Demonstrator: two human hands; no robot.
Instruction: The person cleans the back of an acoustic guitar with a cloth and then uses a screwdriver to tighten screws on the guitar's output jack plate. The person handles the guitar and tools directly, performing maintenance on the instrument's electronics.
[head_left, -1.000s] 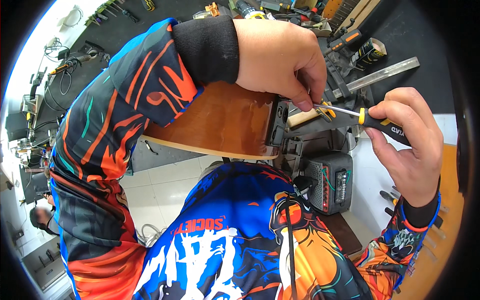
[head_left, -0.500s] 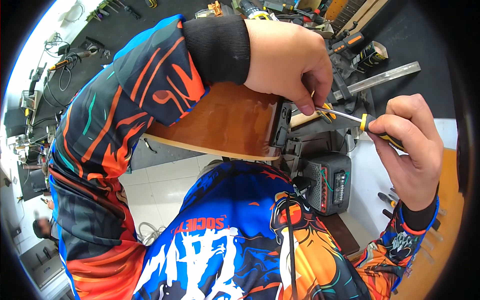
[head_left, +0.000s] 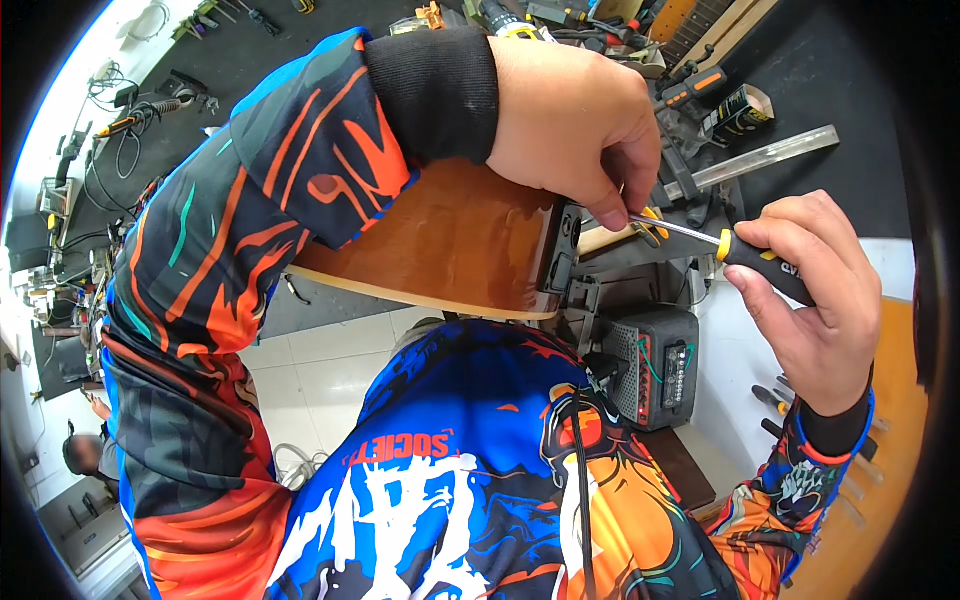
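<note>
My left hand [head_left: 573, 125] arches over an amber wooden instrument body [head_left: 430, 255]. Its thumb and curled fingers close at the tip of a screwdriver, beside a black panel [head_left: 560, 255] on the body's edge; what they pinch is too small to make out. My right hand [head_left: 805, 300] grips the screwdriver's black-and-yellow handle [head_left: 758, 258], whose steel shaft [head_left: 680, 228] reaches toward my left fingertips. A pale wooden handle [head_left: 600, 239] and yellow-and-black pliers [head_left: 655, 228] lie just beyond the panel.
The dark bench [head_left: 820, 70] holds clamps [head_left: 695, 85], a metal straightedge [head_left: 760, 155], a drill [head_left: 505, 22] and cables at left. An amplifier [head_left: 655, 365] stands below. Another person [head_left: 90, 450] sits at far left. A wooden board [head_left: 890, 340] with tools is at right.
My left hand shifted slightly rightward from a second ago and has since stayed almost still. My right fingers have changed their grip on the screwdriver handle, the thumb moving left and down since half a second ago.
</note>
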